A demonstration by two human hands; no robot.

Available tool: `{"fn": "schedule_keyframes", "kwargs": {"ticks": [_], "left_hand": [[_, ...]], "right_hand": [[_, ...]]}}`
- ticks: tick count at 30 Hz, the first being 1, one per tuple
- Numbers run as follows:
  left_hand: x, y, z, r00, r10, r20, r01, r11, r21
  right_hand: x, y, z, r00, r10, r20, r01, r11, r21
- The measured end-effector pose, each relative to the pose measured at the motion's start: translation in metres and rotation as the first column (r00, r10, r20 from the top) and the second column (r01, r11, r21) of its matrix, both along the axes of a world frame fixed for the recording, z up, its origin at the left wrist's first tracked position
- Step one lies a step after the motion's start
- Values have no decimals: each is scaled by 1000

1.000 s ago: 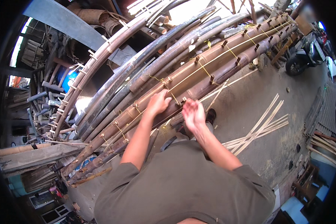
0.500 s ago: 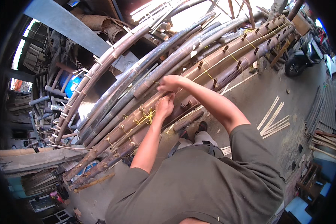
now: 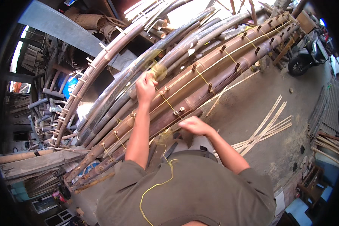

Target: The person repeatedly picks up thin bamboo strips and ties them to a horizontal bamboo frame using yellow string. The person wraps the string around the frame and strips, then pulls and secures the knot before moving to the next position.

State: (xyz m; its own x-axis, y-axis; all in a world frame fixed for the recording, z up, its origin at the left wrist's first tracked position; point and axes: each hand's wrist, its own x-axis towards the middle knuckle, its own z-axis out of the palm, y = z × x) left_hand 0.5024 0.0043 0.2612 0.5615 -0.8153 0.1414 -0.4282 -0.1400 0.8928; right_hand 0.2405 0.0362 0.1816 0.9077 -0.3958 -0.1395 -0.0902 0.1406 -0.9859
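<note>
My left hand is raised over the bamboo poles, its fingers closed on a bundle of yellow cord that is smeared by motion. A long brown bamboo pole with short pegs lies beside a darker pegged pole, with yellow cord lashed across both. My right hand is lower, on the near side of the dark pole. Its fingers look closed at the end of a taut cord running off a peg; blur hides the exact grip. A loose yellow strand trails down over my shirt.
Curved bamboo poles lie stacked beyond the pegged pair. A curved bamboo frame with rungs stands at the left. Pale bamboo strips lie on the floor at the right. A motorbike is parked at the far right.
My hands, close together at the poles before, have moved apart. The left rose away with the cord bundle, which hung by its wrist; the right came down toward me. A strand now trails over my shirt.
</note>
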Motion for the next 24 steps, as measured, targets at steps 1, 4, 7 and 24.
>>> {"fn": "schedule_keyframes", "kwargs": {"ticks": [1,4,7,24], "left_hand": [[23,-13,-16,997,65,42,-66,997,42],[48,-8,-95,898,136,419,-247,942,225],[45,-17,-87,931,-1,366,-126,937,325],[47,229,-38,913,-290,286,23,738,674]], "right_hand": [[-20,-5,2,957,-257,-132,288,883,370],[-104,-26,-15,435,-872,226,280,369,886],[-216,22,-149,-258,-895,-364,502,-446,741],[207,182,42,394,-918,48,549,277,788]]}}
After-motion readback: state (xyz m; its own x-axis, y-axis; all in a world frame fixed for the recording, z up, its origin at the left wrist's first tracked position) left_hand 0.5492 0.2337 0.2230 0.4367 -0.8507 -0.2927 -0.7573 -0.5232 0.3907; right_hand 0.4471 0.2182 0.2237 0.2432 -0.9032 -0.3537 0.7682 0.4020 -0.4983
